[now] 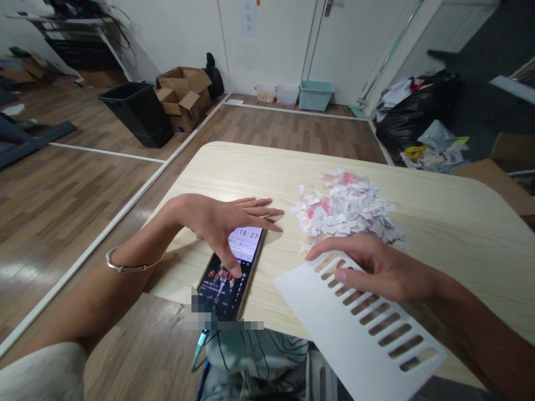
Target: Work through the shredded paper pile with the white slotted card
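Note:
My left hand [221, 220] is over a phone [232, 284] lying on the table [451, 234], fingers stretched out and the thumb in front of its lit screen. Whether the thumb touches the glass I cannot tell. A white sheet [330, 328] with a row of long rounded slots is pinched between the thumb and fingers of my right hand [371, 267], near its upper end. It hangs tilted over the front table edge, and some fingers are hidden behind it. Just beyond that hand lies a heap of torn paper scraps [351, 206], white with some pink.
A cable [200, 342] runs down from the phone's lower end. Behind the table stand a black bin [137, 114], cardboard boxes [181, 94] and a blue-green tub [315, 96]. Black bags [407, 117] and an open carton [493, 178] are at the right.

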`<state>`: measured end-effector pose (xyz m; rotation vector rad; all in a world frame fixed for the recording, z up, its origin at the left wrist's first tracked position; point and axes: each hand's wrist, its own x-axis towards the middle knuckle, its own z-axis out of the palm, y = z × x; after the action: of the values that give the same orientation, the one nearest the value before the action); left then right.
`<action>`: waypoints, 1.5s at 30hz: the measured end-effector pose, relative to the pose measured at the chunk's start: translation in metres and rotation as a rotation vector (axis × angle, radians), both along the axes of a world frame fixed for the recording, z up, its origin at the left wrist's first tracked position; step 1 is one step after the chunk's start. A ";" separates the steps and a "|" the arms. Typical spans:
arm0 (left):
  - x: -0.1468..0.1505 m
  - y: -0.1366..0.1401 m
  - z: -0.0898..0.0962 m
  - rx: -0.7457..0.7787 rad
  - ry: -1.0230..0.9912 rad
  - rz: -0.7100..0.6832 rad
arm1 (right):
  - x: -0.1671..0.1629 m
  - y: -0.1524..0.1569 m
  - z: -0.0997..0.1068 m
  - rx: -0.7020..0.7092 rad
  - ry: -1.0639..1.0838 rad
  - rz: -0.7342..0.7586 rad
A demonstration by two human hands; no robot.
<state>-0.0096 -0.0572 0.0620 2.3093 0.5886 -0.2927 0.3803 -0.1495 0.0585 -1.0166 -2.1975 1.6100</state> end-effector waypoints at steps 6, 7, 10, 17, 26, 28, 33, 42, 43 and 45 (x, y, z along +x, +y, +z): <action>-0.001 -0.001 -0.003 0.002 -0.019 0.005 | -0.004 -0.004 0.006 -0.275 0.027 -0.091; -0.001 -0.001 -0.003 0.009 -0.019 0.006 | -0.004 -0.004 0.006 -0.309 0.030 -0.096; 0.000 -0.003 -0.004 0.042 -0.012 0.003 | -0.003 -0.002 0.001 -0.350 0.054 -0.096; 0.005 -0.008 -0.002 0.081 0.028 0.010 | 0.005 0.002 -0.016 -0.317 0.103 -0.052; 0.011 -0.015 -0.003 0.177 0.056 0.002 | 0.007 0.002 -0.016 -0.347 0.108 -0.044; 0.013 -0.017 -0.002 0.171 0.068 0.009 | 0.006 0.002 -0.015 -0.348 0.105 -0.046; 0.015 -0.019 -0.001 0.145 0.066 0.033 | 0.004 0.001 -0.012 -0.374 0.110 -0.054; 0.007 0.002 -0.004 -0.044 -0.209 0.122 | 0.006 -0.001 -0.011 -0.404 0.070 -0.077; 0.007 0.006 -0.006 -0.056 -0.251 0.134 | 0.005 -0.001 -0.009 -0.404 0.055 -0.077; 0.006 0.010 -0.010 -0.060 -0.297 0.128 | 0.001 -0.002 -0.002 -0.388 0.013 -0.095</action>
<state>-0.0032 -0.0471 0.0519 2.1910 0.5645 0.0918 0.3814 -0.1513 0.0563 -1.1815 -1.8337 2.0376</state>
